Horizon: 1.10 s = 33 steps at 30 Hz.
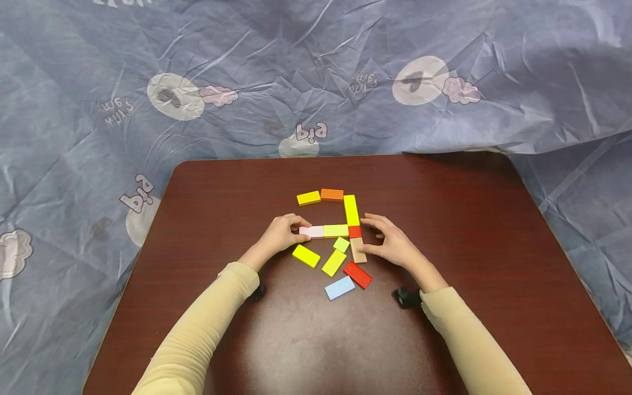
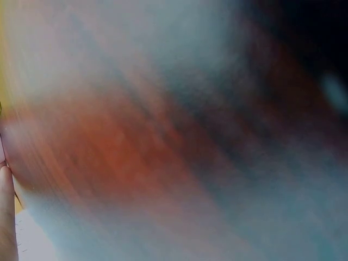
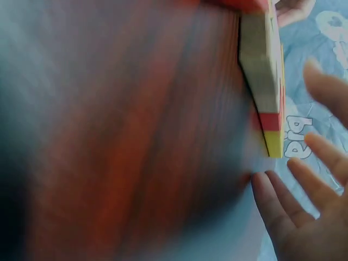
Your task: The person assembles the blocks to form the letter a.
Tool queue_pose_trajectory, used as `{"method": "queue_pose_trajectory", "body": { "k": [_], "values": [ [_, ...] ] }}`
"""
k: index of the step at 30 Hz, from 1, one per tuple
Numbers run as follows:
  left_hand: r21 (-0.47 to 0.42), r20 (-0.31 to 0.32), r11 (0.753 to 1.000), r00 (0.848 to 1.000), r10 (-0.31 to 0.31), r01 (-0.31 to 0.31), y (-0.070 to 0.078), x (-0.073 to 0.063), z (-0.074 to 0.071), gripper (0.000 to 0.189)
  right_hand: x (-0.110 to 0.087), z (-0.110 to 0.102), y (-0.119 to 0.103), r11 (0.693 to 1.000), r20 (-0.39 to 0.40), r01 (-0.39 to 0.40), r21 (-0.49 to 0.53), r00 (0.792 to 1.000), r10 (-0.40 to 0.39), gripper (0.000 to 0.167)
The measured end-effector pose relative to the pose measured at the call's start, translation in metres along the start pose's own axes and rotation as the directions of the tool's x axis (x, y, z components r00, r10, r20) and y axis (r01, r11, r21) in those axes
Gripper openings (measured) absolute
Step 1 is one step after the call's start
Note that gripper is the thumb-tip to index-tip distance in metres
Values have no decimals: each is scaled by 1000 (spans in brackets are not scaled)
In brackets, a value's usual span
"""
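My left hand pinches the left end of a pink block between thumb and fingers. That block lies end to end with a pale yellow block, which meets a small red block. From the red block a bright yellow block runs away from me and a tan block runs toward me. My right hand is to the right of this row, its fingers spread and holding nothing, thumb tip close to the tan block. The left wrist view is mostly blurred tabletop, with a fingertip at its left edge.
Behind the row lie a yellow block and an orange block. In front are a small green block, two yellow-green blocks, a red block and a blue block. A patterned cloth hangs behind the brown table.
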<state>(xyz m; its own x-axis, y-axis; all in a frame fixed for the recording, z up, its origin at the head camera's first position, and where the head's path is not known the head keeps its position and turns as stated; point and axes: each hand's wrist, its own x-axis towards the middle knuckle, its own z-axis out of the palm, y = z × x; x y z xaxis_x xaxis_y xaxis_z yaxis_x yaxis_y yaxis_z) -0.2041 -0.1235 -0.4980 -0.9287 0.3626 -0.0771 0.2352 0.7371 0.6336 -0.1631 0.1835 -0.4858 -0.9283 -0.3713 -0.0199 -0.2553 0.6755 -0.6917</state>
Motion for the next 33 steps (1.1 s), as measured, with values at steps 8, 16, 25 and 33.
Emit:
{"method": "queue_pose_trajectory", "body": {
  "k": [8,16,25,33],
  "values": [
    [-5,7,1000,1000,-1,1,-1,2,1,30,3,-6,0,1000,178,27,-15,984,-24,95],
    [6,9,1000,1000,-6,6,-1,2,0,30,-1,4,-2,996,135,46,-73,990,-36,94],
    [3,4,1000,1000,-3,3,-1,1,0,30,0,7,-5,996,121,30,-88,992,-19,95],
    [9,6,1000,1000,-3,3,-2,1,1,31,14,1,-1,999,103,16,-51,995,-11,89]
  ]
}}
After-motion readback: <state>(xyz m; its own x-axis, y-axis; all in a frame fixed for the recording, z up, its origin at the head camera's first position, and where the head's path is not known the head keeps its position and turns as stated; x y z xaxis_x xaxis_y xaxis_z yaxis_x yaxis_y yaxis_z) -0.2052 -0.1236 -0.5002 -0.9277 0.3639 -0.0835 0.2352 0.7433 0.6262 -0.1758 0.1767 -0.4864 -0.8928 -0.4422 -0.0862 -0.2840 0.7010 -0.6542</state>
